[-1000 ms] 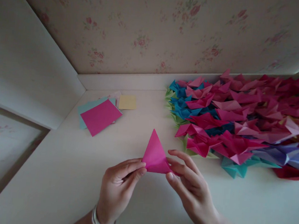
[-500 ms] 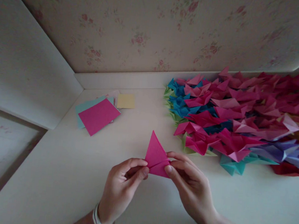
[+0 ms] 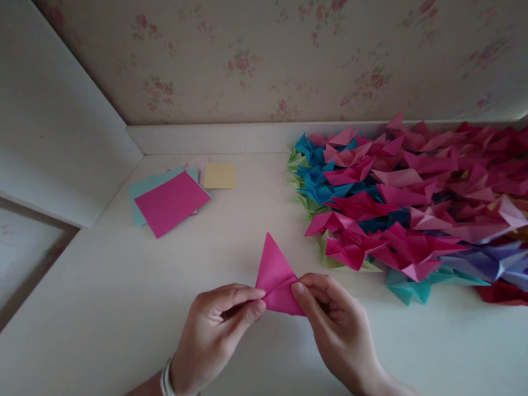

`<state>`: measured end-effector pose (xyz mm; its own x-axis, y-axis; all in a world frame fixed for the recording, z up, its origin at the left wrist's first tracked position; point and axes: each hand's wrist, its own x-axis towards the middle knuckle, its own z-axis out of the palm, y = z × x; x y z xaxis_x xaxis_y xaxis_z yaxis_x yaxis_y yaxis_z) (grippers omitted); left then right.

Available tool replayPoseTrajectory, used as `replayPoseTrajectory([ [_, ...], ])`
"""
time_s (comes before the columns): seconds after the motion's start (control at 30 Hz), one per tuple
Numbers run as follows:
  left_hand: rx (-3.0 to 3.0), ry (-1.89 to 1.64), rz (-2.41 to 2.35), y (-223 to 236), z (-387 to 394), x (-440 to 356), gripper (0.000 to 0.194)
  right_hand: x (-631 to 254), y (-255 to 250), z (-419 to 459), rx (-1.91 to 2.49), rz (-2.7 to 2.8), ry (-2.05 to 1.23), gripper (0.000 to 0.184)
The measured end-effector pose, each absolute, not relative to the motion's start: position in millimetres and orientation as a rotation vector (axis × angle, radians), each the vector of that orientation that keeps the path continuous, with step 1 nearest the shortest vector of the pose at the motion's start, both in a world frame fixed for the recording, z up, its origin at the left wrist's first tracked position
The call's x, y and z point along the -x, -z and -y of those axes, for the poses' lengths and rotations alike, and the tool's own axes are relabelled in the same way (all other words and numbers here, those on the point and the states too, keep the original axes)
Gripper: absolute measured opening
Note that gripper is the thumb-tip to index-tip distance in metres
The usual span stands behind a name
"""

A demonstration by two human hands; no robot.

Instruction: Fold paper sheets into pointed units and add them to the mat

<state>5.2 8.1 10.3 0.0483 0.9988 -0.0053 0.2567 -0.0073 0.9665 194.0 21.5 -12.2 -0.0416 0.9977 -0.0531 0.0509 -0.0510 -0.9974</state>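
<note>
I find the pink paper (image 3: 278,280) between my two hands, above the bench (image 3: 97,307), its sharp point directed away from me and a crease running across its lower part. Folding is judged partly done: the pointed outline is formed, but the piece lacks the several raised points of the folded paper pieces (image 3: 407,250) beyond my right fingers. The magenta sheet (image 3: 172,203) lies flat beyond my left fingers, beside the yellow sheet (image 3: 220,176). My left hand (image 3: 210,329) pinches the paper's near-left corner, thumb below forefinger; my right hand (image 3: 347,331) grips its right edge, thumb on top. Both sets of fingers are closed narrowly on the paper, with the forearms angled inward and a silver bracelet (image 3: 165,381) at my left wrist.
</note>
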Motion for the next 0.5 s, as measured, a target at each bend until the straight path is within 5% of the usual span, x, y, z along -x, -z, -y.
replayPoseTrajectory([
  [0.5,-0.859,-1.039,-1.324,-0.9,-12.9,-6.3,0.034,-191.5,18.6,-18.8,1.261,1.320,-1.321,0.021],
])
